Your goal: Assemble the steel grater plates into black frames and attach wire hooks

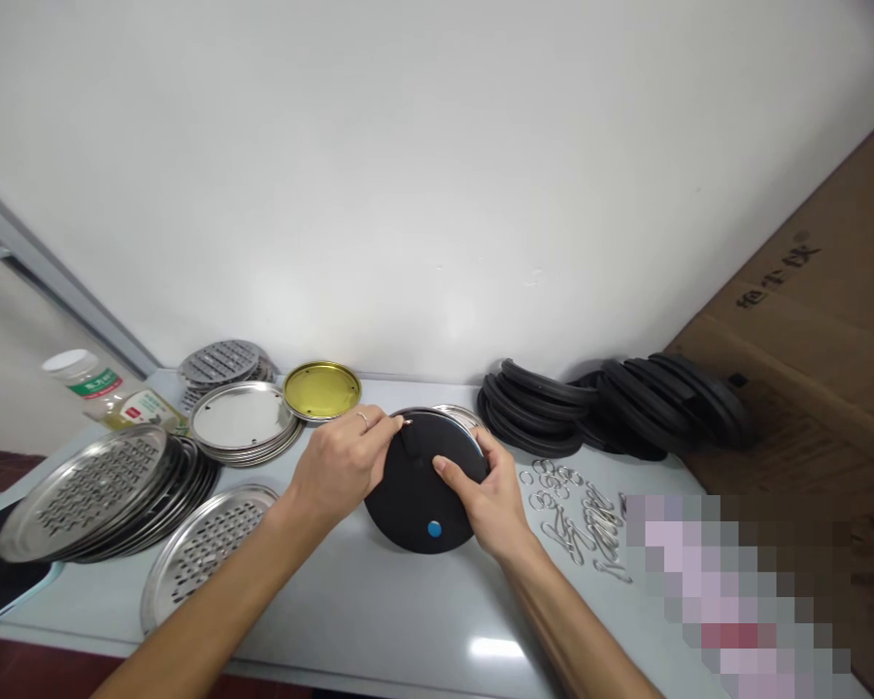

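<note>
My right hand (489, 490) grips a round black disc (415, 505) by its right edge, thumb on the face and fingers behind. The disc is tilted up above the table, and a shiny rim shows along its upper edge. A blue dot (434, 529) sits low on its face. At the disc's upper left, my left hand (346, 456) is closed in a pinch on a small shiny metal piece (407, 422), most of it hidden by the fingertips. To the right lie several loose metal rings (546, 476) and a cluster of wire loops (597, 524).
Stacked perforated metal discs (87, 490), another perforated disc (211, 529), plain metal lids (244, 417) and a gold lid (322, 390) stand left. A bottle (91, 379) is behind them. Right are black curved pieces (539, 408) and a cardboard box (793, 359). A white wall (437, 175) closes the back.
</note>
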A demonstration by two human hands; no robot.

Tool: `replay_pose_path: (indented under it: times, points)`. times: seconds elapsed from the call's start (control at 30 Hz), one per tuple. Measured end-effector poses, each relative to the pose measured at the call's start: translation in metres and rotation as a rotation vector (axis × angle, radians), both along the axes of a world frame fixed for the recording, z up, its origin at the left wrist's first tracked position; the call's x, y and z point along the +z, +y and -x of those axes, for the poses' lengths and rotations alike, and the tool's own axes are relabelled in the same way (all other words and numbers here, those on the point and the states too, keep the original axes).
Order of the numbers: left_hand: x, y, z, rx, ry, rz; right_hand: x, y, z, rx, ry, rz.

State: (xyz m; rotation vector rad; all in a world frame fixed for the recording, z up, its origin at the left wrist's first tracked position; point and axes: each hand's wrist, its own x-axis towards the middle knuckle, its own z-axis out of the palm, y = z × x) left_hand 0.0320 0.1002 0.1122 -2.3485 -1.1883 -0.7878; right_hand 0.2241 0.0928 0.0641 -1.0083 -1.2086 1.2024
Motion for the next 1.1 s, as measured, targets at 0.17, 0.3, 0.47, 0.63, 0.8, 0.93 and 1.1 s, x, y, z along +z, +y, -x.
replay_pose_path:
  times: [0.17,0.3,0.47,0.63,0.8,0.93,1.1]
  points:
    - [-0.002,0.002,0.002,-0.021,-0.108,0.131,-0.003,0.001,0.001,-0.02,0.008,0.035]
    - [-0.003,0.001,0.004,-0.028,-0.249,0.194,-0.005,0.002,0.003,-0.012,0.03,0.071]
    - [-0.002,-0.003,0.007,0.037,-0.268,0.204,-0.007,0.002,0.004,-0.02,0.041,0.098]
    - [-0.003,-0.004,0.008,0.023,-0.273,0.201,-0.009,0.002,0.004,-0.001,0.059,0.097]
    - [-0.005,-0.008,0.004,0.076,-0.359,0.28,-0.012,0.004,0.003,0.037,0.045,0.152]
    - [-0.008,-0.016,0.001,0.076,-0.543,0.425,-0.018,0.002,0.006,0.114,-0.027,0.183]
    - [-0.024,-0.025,0.009,0.058,-0.632,0.565,-0.032,-0.013,0.003,0.099,-0.143,0.159]
